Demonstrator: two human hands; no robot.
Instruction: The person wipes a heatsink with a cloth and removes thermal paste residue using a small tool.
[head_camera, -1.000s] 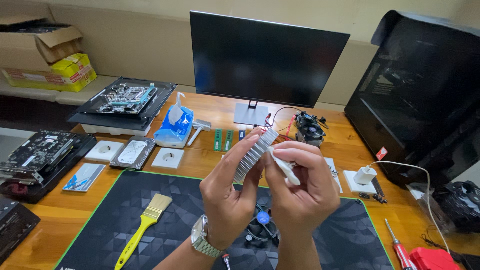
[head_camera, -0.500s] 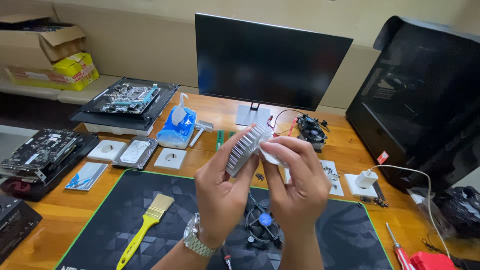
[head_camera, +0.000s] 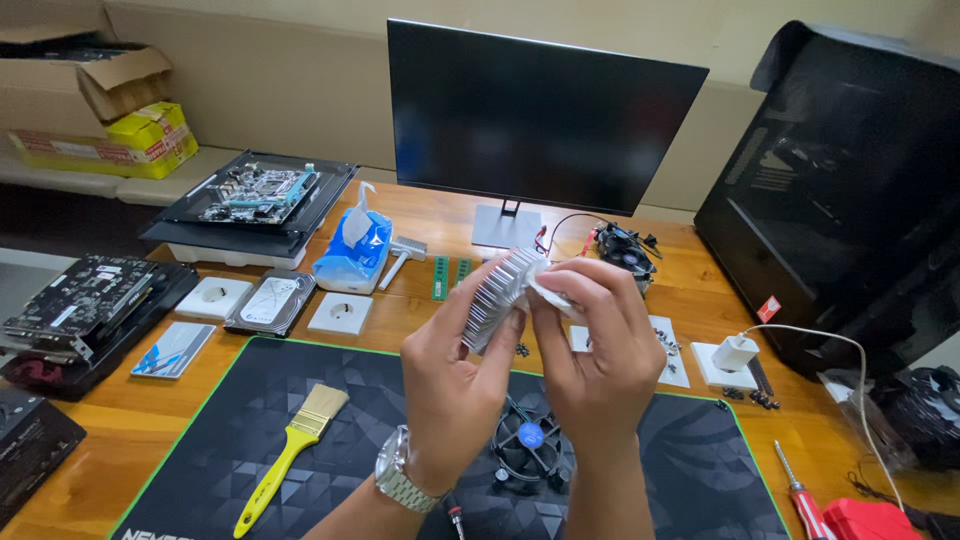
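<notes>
My left hand (head_camera: 452, 375), with a metal watch on the wrist, holds a round silver finned heatsink (head_camera: 496, 293) up above the desk. My right hand (head_camera: 598, 350) presses a white wipe (head_camera: 549, 293) against the heatsink's right face. Below both hands a black cooler fan with a blue hub (head_camera: 530, 441) lies on the black desk mat (head_camera: 280, 400).
A yellow-handled brush (head_camera: 290, 455) lies on the mat at left. Behind are a monitor (head_camera: 540, 125), a blue wipe pack (head_camera: 352, 252), memory sticks (head_camera: 450, 277), a hard drive (head_camera: 268, 302), boards on trays at left, a black PC case (head_camera: 850, 200) and a red screwdriver (head_camera: 800, 495) at right.
Both hands with the heatsink have drifted slightly left and up. The heatsink has turned in my left hand while the right hand's wipe rubs over its face.
</notes>
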